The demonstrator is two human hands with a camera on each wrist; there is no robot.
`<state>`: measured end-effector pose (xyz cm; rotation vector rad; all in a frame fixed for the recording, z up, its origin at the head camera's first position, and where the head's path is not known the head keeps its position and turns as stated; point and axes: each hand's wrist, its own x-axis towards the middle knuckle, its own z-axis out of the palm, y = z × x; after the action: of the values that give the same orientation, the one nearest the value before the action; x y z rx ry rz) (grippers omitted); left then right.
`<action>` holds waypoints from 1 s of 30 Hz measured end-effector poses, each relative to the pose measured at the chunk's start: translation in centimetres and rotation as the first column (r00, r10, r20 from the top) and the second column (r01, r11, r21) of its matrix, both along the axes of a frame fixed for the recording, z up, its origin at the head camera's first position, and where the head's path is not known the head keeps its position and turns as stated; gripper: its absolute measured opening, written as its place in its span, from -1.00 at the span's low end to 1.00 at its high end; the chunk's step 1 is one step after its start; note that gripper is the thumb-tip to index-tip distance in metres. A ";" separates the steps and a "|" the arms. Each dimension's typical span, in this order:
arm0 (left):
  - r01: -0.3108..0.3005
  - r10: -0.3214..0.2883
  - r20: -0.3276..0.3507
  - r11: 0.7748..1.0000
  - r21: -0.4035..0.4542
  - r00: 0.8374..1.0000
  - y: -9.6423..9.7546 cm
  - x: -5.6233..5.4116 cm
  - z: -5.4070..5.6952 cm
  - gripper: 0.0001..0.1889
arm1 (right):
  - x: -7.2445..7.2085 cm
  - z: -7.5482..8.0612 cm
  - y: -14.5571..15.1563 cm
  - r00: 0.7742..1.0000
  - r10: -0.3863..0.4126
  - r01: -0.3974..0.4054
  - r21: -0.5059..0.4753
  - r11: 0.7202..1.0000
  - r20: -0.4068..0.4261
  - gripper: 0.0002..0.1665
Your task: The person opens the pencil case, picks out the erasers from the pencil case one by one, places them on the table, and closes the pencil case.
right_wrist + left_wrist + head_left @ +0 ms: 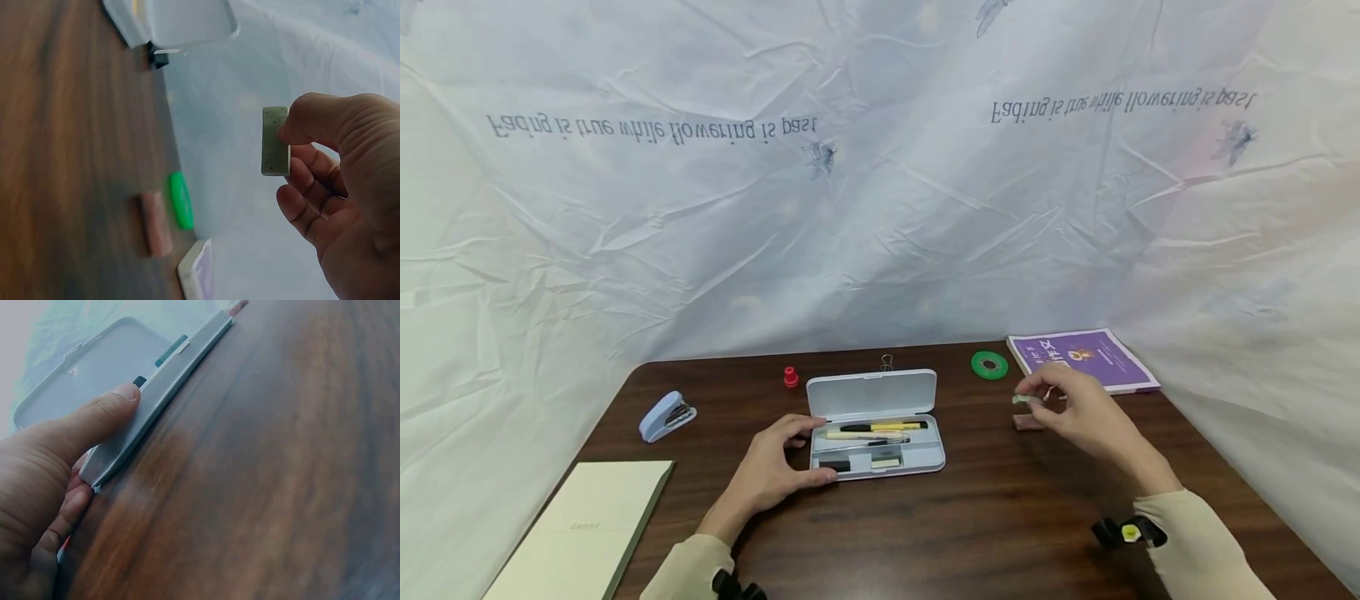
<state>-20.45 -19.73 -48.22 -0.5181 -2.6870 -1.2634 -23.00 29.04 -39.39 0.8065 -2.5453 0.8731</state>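
Green block (271,147) (speckled) above table (925,542)

A dark wooden table (925,542) is enclosed on three sides by pale, creased sheeting (880,208).
The tabletop is marked with brown, streaked grain, and its far left corner is rounded; in the left wrist view its surface is softly blurred and touched by a faint sheen. Behind the far edge, the sheeting is tinted bluish grey, with a pinkish patch toward the right, while the left side (460,333) and right side (1285,333) are washed in creamier tones. One line of dark lettering (652,127) is printed upside down twice, accompanied by small grey-blue motifs (822,158). The folds are lit softly and evenly.
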 end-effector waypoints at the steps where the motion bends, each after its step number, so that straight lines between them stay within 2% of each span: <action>1: -0.002 0.002 0.000 1.000 0.002 1.000 0.0 0.0 0.0 -0.16 | 0.1 -0.2 0.3 1.000 -0.005 0.005 0.002 1.000 0.008 -0.60; 7: 0.001 -0.001 -0.001 1.000 0.003 1.000 -0.1 0.0 -0.1 -0.15 | 0.9 -1.7 1.9 0.996 -0.040 0.037 0.031 0.999 0.077 -0.60; 13: -0.003 0.003 -0.010 1.000 -0.006 1.000 0.0 0.0 -0.1 -0.16 | 1.0 -3.9 2.9 0.989 -0.075 0.066 0.069 0.995 0.130 -0.60; 18: -0.002 0.002 -0.007 1.000 -0.008 1.000 0.0 0.0 0.0 -0.16 | 1.0 -5.1 3.2 0.987 -0.080 0.070 0.071 0.995 0.142 -0.59; 23: 0.001 -0.001 -0.005 1.000 -0.005 1.000 0.1 -0.1 0.0 -0.16 | 1.0 -5.6 3.2 0.990 -0.036 0.027 0.063 0.998 0.139 -0.56; 30: 0.000 0.000 -0.015 1.000 0.000 1.000 0.1 -0.1 0.0 -0.17 | 1.0 -5.0 3.3 0.981 -0.004 -0.015 0.093 0.996 0.194 -0.59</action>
<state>-20.57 -19.67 -48.24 -0.5247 -2.6752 -1.2544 -22.00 32.34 -44.40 0.7909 -2.7737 0.8789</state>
